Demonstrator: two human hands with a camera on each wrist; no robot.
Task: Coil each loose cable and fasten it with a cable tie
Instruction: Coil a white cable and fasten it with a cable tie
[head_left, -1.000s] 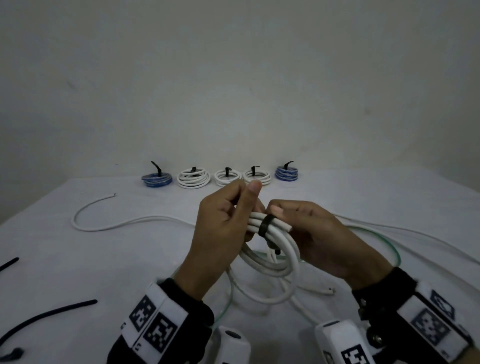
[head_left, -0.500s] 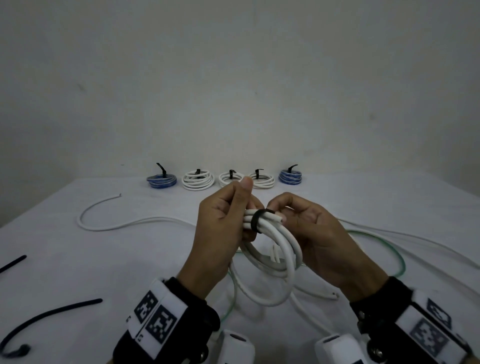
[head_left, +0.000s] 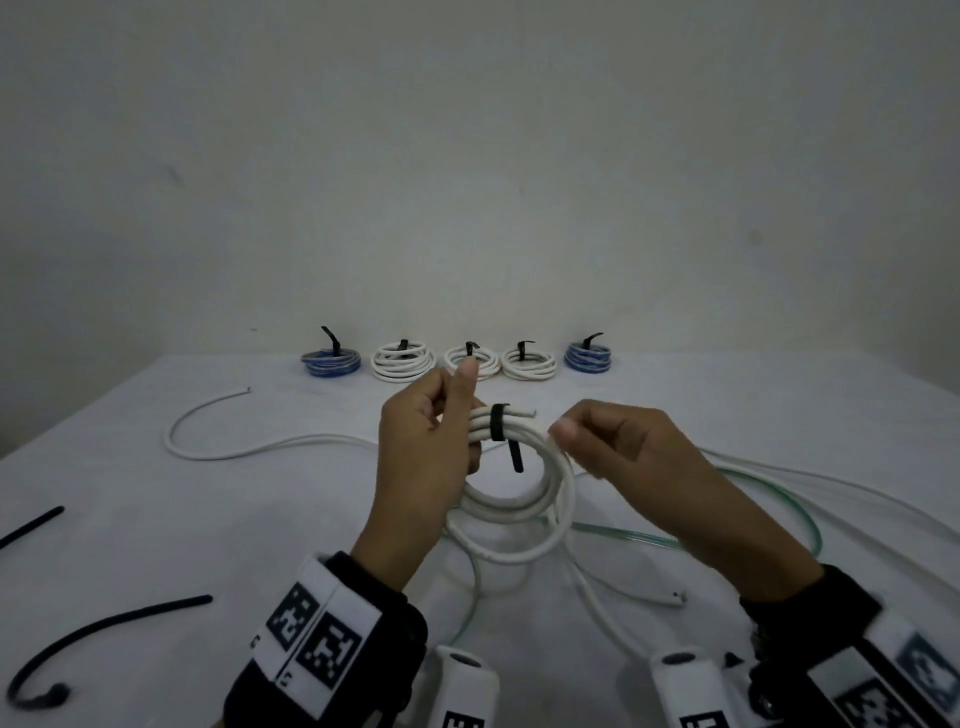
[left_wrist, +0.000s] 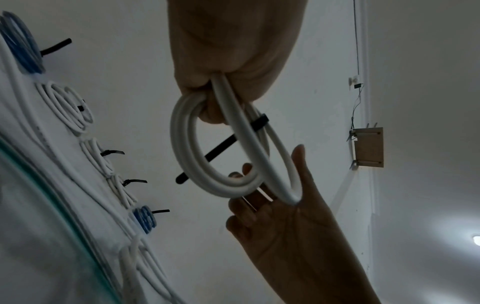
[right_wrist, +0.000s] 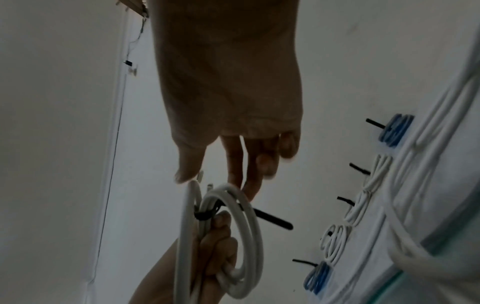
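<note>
My left hand (head_left: 457, 415) grips a white cable coil (head_left: 519, 499) at its upper left and holds it upright above the white table (head_left: 130, 467). A black cable tie (head_left: 497, 423) wraps the strands at the top of the coil, and its tail hangs down inside the loop. The left wrist view shows the tie (left_wrist: 221, 150) crossing the coil (left_wrist: 197, 170). My right hand (head_left: 571, 441) is at the coil's right side with relaxed fingers and holds nothing. In the right wrist view its fingertips (right_wrist: 249, 191) are close to the strands.
Several tied coils stand in a row at the back, blue ones (head_left: 331, 361) (head_left: 588, 357) at the ends and white ones (head_left: 402, 361) between. A loose white cable (head_left: 260, 447) lies left, a greenish cable (head_left: 769, 499) right, and spare black ties (head_left: 104, 623) front left.
My right hand has let go of the tie and drawn back to the right. The tie's tail now hangs free. The left hand keeps its grip on the coil.
</note>
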